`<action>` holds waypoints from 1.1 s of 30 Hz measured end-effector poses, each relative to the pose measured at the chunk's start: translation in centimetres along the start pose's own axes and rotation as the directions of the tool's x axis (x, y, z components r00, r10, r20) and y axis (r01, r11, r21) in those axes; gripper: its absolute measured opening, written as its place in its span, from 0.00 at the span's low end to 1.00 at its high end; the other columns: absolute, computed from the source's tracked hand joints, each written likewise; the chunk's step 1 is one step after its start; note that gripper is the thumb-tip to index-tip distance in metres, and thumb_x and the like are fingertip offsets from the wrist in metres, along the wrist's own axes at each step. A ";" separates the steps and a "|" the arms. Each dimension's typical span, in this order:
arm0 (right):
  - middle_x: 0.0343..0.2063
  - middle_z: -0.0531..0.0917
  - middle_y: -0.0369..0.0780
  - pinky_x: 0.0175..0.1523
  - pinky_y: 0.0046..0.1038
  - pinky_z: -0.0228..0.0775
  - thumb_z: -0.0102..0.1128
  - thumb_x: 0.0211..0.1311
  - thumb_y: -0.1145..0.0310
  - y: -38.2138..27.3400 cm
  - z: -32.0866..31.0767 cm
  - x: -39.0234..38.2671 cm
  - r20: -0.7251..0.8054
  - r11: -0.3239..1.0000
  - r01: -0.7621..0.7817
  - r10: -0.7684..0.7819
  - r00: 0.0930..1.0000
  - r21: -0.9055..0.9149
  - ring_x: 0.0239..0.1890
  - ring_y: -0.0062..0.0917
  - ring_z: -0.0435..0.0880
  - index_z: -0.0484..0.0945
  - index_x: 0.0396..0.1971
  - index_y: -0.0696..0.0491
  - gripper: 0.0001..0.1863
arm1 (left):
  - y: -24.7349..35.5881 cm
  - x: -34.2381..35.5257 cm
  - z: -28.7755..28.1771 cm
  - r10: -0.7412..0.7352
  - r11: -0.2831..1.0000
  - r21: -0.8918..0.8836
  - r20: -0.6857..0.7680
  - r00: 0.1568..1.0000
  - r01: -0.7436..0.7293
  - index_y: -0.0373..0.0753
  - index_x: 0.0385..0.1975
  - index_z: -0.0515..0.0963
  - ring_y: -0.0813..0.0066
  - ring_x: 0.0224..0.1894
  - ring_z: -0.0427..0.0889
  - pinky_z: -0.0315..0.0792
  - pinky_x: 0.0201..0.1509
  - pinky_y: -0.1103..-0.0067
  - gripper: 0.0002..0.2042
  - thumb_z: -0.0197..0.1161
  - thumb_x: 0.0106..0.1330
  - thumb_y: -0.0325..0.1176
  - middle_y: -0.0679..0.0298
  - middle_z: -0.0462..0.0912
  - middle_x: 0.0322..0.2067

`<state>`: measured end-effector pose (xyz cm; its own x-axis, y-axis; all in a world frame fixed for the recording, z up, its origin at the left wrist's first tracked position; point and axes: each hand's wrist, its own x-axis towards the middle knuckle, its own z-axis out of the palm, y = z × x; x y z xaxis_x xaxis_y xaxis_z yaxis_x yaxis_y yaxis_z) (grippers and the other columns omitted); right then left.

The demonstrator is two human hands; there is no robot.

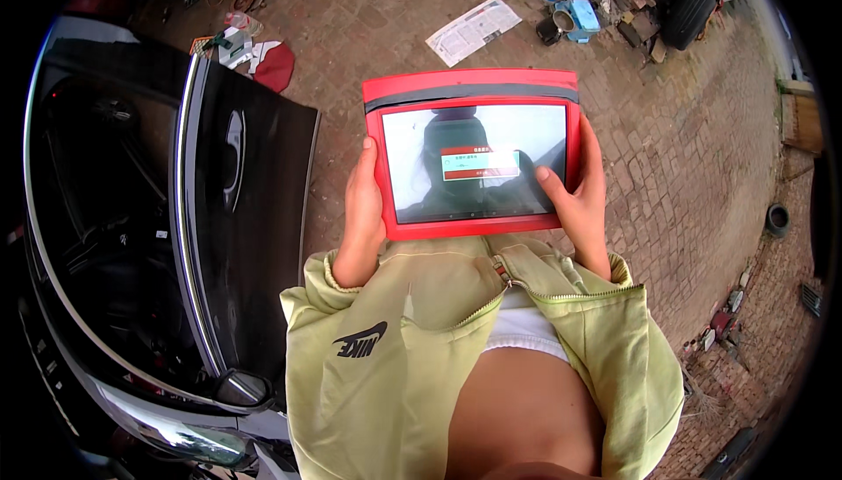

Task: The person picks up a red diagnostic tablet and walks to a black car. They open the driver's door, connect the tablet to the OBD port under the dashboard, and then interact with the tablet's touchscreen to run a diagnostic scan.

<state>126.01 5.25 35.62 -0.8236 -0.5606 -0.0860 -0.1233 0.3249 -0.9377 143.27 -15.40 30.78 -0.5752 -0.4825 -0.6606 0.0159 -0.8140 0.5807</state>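
Observation:
Between my hands is a tablet-like device [474, 81] with a thick red casing and a dark strip along its top. Its lit screen [412, 191] shows a small pop-up box with red bands, over dark reflections. My left hand [361, 208] grips the left edge, thumb along the casing and the other fingers hidden behind. At the right edge, my right hand [583, 204] holds the casing, its thumb lying over the lower right of the screen. Whether that thumb touches the glass I cannot tell.
A dark car door [263, 156] stands at the left, its handle facing me. Newspaper [474, 30] lies on the brick paving ahead. A tyre [690, 11], a blue container [581, 20] and clutter sit at the far right. A red and white cloth item [274, 66] lies beyond the door.

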 end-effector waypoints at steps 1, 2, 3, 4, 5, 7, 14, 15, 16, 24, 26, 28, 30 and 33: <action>0.61 0.68 0.48 0.66 0.31 0.60 0.70 0.54 0.68 -0.5 0.3 2.4 -0.013 0.999 0.043 -0.043 0.999 -0.006 0.62 0.31 0.69 0.53 0.68 0.62 0.45 | 1.7 1.9 1.4 0.013 1.000 0.015 0.002 1.000 -0.014 0.29 0.57 0.70 0.71 0.48 0.80 0.74 0.52 0.76 0.27 0.47 0.75 0.50 0.56 0.79 0.51; 0.61 0.68 0.47 0.66 0.31 0.60 0.70 0.55 0.68 -1.3 0.4 5.0 -0.013 0.996 0.025 -0.024 1.000 0.083 0.62 0.30 0.69 0.53 0.68 0.62 0.45 | 3.3 3.9 2.7 0.027 0.999 0.029 0.004 1.000 -0.027 0.29 0.57 0.70 0.71 0.48 0.80 0.75 0.52 0.76 0.27 0.47 0.75 0.50 0.56 0.79 0.51; 0.61 0.68 0.47 0.66 0.31 0.59 0.70 0.55 0.68 -1.8 1.0 7.0 -0.020 0.995 0.008 -0.006 1.000 0.097 0.62 0.30 0.69 0.54 0.68 0.62 0.45 | 4.8 5.2 3.5 0.040 0.998 0.050 -0.011 0.999 -0.039 0.29 0.57 0.70 0.71 0.48 0.80 0.75 0.52 0.75 0.27 0.47 0.75 0.50 0.56 0.79 0.50; 0.61 0.68 0.47 0.66 0.31 0.59 0.70 0.55 0.68 -2.3 1.5 8.9 -0.026 0.994 -0.009 0.012 1.000 0.110 0.62 0.30 0.69 0.54 0.68 0.62 0.44 | 6.3 6.2 4.9 0.037 0.999 0.033 -0.033 0.999 -0.036 0.29 0.56 0.70 0.72 0.47 0.80 0.75 0.51 0.75 0.27 0.47 0.75 0.50 0.56 0.79 0.50; 0.61 0.68 0.47 0.66 0.31 0.59 0.70 0.55 0.68 -2.6 1.8 10.8 -0.031 0.992 -0.026 0.030 0.999 0.123 0.62 0.30 0.69 0.54 0.68 0.62 0.44 | 7.5 7.8 5.5 0.039 0.998 0.044 -0.044 0.998 -0.037 0.29 0.56 0.70 0.72 0.47 0.81 0.75 0.50 0.76 0.26 0.47 0.75 0.50 0.56 0.79 0.49; 0.61 0.68 0.47 0.66 0.31 0.59 0.70 0.55 0.68 -3.2 2.7 14.6 -0.035 0.992 -0.025 0.030 0.999 0.124 0.62 0.30 0.69 0.54 0.68 0.62 0.44 | 10.0 11.0 6.4 0.028 0.997 0.080 -0.056 0.998 -0.024 0.30 0.55 0.71 0.72 0.46 0.81 0.75 0.49 0.76 0.26 0.47 0.75 0.50 0.56 0.79 0.49; 0.60 0.69 0.46 0.66 0.31 0.59 0.69 0.55 0.69 -2.6 5.7 31.5 0.028 0.989 0.032 -0.036 0.999 0.143 0.62 0.30 0.69 0.57 0.67 0.61 0.42 | 17.8 21.7 11.5 0.093 0.996 0.021 -0.108 0.990 -0.091 0.31 0.56 0.71 0.72 0.47 0.81 0.75 0.51 0.76 0.25 0.46 0.75 0.49 0.57 0.80 0.49; 0.60 0.69 0.46 0.66 0.31 0.59 0.69 0.54 0.69 -2.6 6.4 34.4 0.045 0.991 0.050 -0.056 0.997 0.122 0.62 0.31 0.69 0.57 0.67 0.61 0.42 | 18.8 23.5 12.1 0.107 0.994 0.003 -0.144 0.984 -0.108 0.30 0.54 0.72 0.73 0.45 0.81 0.75 0.49 0.77 0.25 0.47 0.75 0.49 0.57 0.80 0.48; 0.60 0.69 0.46 0.66 0.31 0.59 0.69 0.54 0.69 -2.8 6.9 37.2 0.064 0.992 0.073 -0.080 0.995 0.103 0.62 0.31 0.69 0.58 0.66 0.61 0.42 | 19.9 25.2 12.7 0.123 0.992 -0.017 -0.180 0.976 -0.128 0.29 0.53 0.73 0.74 0.44 0.81 0.75 0.47 0.78 0.25 0.48 0.75 0.50 0.57 0.81 0.46; 0.60 0.69 0.49 0.65 0.31 0.60 0.68 0.55 0.69 -7.2 14.3 56.1 0.369 0.974 0.213 -0.226 0.901 0.076 0.61 0.32 0.70 0.57 0.66 0.63 0.41 | 29.6 33.0 14.4 0.230 0.959 -0.084 -0.333 0.915 -0.272 0.30 0.53 0.74 0.74 0.44 0.81 0.75 0.49 0.78 0.26 0.44 0.75 0.51 0.58 0.81 0.47; 0.61 0.68 0.49 0.65 0.31 0.60 0.68 0.55 0.70 -8.9 17.8 59.4 0.448 0.970 0.206 -0.241 0.861 0.127 0.62 0.32 0.69 0.56 0.67 0.63 0.42 | 32.4 34.2 13.4 0.267 0.939 -0.093 -0.403 0.875 -0.330 0.30 0.52 0.74 0.74 0.44 0.81 0.75 0.49 0.78 0.26 0.44 0.75 0.51 0.58 0.81 0.46; 0.61 0.68 0.49 0.66 0.32 0.59 0.68 0.55 0.71 -10.1 21.6 62.3 0.516 0.960 0.234 -0.279 0.810 0.152 0.62 0.32 0.69 0.55 0.67 0.63 0.42 | 34.8 35.4 11.4 0.305 0.914 -0.116 -0.437 0.846 -0.390 0.32 0.57 0.71 0.71 0.50 0.80 0.73 0.55 0.74 0.25 0.46 0.75 0.50 0.57 0.79 0.52; 0.61 0.68 0.49 0.66 0.32 0.59 0.68 0.55 0.71 -11.6 25.9 64.5 0.567 0.950 0.238 -0.311 0.763 0.201 0.63 0.32 0.68 0.55 0.67 0.64 0.42 | 37.7 36.4 9.5 0.308 0.898 -0.122 -0.509 0.804 -0.422 0.32 0.55 0.72 0.72 0.47 0.81 0.74 0.52 0.76 0.26 0.45 0.75 0.50 0.57 0.80 0.49; 0.61 0.67 0.49 0.66 0.32 0.59 0.67 0.55 0.72 -13.4 32.1 67.2 0.597 0.934 0.252 -0.356 0.719 0.253 0.63 0.31 0.68 0.53 0.67 0.65 0.43 | 42.3 38.4 6.5 0.344 0.863 -0.128 -0.560 0.753 -0.489 0.30 0.53 0.72 0.74 0.45 0.81 0.75 0.49 0.77 0.27 0.45 0.75 0.52 0.57 0.81 0.47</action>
<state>90.09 -61.28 31.62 -0.2183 -0.9733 0.0710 -0.1823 -0.0308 -0.9828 116.50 -66.27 33.07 0.0306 -0.8250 -0.5644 0.3994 -0.5075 0.7635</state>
